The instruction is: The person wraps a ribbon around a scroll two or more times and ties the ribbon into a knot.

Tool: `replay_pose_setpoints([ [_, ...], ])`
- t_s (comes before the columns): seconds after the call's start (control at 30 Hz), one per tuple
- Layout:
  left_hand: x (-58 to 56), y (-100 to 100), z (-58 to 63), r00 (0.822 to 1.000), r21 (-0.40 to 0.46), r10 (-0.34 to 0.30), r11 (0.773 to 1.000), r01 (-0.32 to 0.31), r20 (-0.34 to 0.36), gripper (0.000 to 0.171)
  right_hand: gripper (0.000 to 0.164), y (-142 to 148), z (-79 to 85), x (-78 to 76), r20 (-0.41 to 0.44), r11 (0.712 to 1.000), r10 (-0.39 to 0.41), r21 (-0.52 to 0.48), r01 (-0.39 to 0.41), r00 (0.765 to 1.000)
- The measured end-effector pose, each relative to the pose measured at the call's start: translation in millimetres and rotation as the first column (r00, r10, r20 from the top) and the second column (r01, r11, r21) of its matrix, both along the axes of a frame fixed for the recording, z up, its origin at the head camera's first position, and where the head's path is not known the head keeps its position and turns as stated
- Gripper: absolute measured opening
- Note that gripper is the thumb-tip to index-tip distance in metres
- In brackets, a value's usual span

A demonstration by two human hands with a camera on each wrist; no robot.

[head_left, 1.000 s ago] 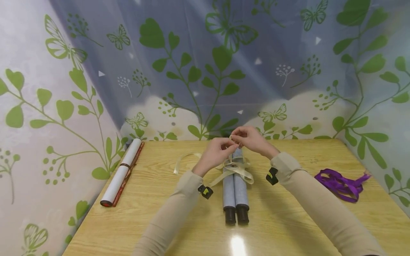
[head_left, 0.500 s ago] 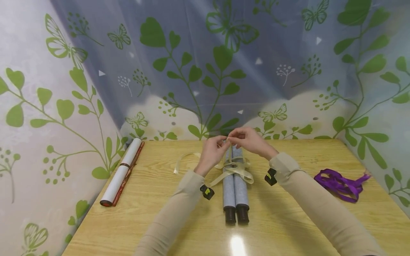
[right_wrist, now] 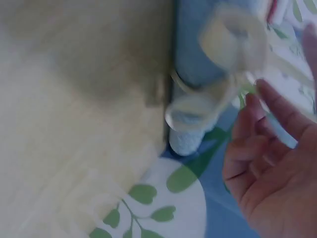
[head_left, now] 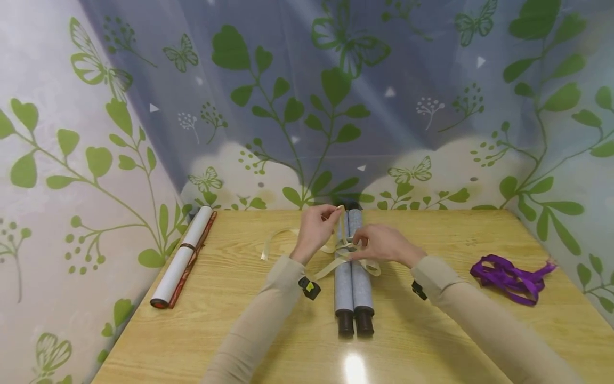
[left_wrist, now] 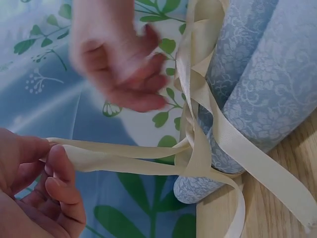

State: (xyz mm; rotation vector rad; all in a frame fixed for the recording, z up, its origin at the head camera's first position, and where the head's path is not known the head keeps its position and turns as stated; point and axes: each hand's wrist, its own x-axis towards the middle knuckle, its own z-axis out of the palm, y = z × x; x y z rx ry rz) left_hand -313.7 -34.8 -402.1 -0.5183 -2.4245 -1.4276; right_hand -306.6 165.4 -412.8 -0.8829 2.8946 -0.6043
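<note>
Two blue rolls side by side on counter, cream ribbon round both, left hand pinching its loop, right hand relaxed, loosely bent, at its right

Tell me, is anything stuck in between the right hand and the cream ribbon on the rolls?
Nothing visible is. The left wrist view shows just a gap between the right hand and the cream ribbon. The left hand pinches part of that ribbon, and the purple ribbon lies off to the right.
</note>
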Motion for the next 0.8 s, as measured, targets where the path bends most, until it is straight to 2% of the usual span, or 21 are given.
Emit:
replay_pose_setpoints([
  [0.1,0.1,-1,0.7,1.0,0.0,-0.003,1.0,0.003,-0.009,0.021,0.047,2,-12.5,7.7,-0.03,0.997,0.023,0.077,-0.021,0.999],
  [0.23,0.7,-2,2.3,1.0,-0.004,0.006,1.0,-0.006,-0.014,0.021,0.023,3,-23.8,8.8,-0.091,0.999,0.023,0.039,-0.019,0.996],
  [0.33,2.0,-2,2.4,1.0,-0.004,0.008,1.0,-0.008,-0.006,0.021,0.014,3,-26.2,8.0,-0.062,0.995,0.003,-0.098,-0.009,0.998],
  [0.4,2.6,-2,1.8,1.0,0.003,0.008,1.0,-0.008,-0.001,0.02,0.019,2,-25.1,8.8,0.029,0.971,-0.033,-0.234,0.039,0.999],
  [0.43,2.8,-2,1.3,1.0,0.006,0.008,1.0,-0.008,0.001,0.02,0.022,2,-24.3,9.2,0.088,0.946,-0.035,-0.319,0.062,0.996],
  [0.47,2.7,-1,0.7,1.0,0.009,0.008,1.0,-0.008,0.001,0.02,0.024,2,-23.3,9.7,0.158,0.909,-0.034,-0.406,0.096,0.987],
  [0.53,2.7,-1,0.2,1.0,0.013,0.01,1.0,-0.01,-0.001,0.02,0.029,2,-20.7,10.3,0.297,0.813,-0.013,-0.553,0.183,0.955],
  [0.6,2.9,-1,0.6,1.0,0.013,0.012,1.0,-0.012,-0.007,0.02,0.034,3,-16.5,9.0,0.403,0.711,0.047,-0.656,0.252,0.914],
  [0.63,3.0,-1,1.0,1.0,0.012,0.013,1.0,-0.013,-0.011,0.021,0.037,4,-13.7,7.6,0.438,0.677,0.079,-0.683,0.274,0.896],
  [0.67,3.0,-1,1.5,1.0,0.012,0.013,1.0,-0.013,-0.017,0.021,0.038,6,-9.8,6.1,0.455,0.66,0.099,-0.696,0.284,0.885],
  [0.7,3.4,-1,2.1,1.0,0.013,0.013,1.0,-0.013,-0.021,0.021,0.038,8,-5.3,4.5,0.461,0.662,0.109,-0.694,0.281,0.881],
  [0.73,3.4,-1,2.4,1.0,0.015,0.013,1.0,-0.013,-0.025,0.021,0.038,10,-0.2,2.7,0.447,0.693,0.104,-0.674,0.257,0.889],
  [0.8,3.7,-1,3.0,1.0,0.013,0.014,1.0,-0.013,-0.026,0.021,0.035,16,12.3,-0.3,0.373,0.796,0.074,-0.58,0.171,0.925],
])
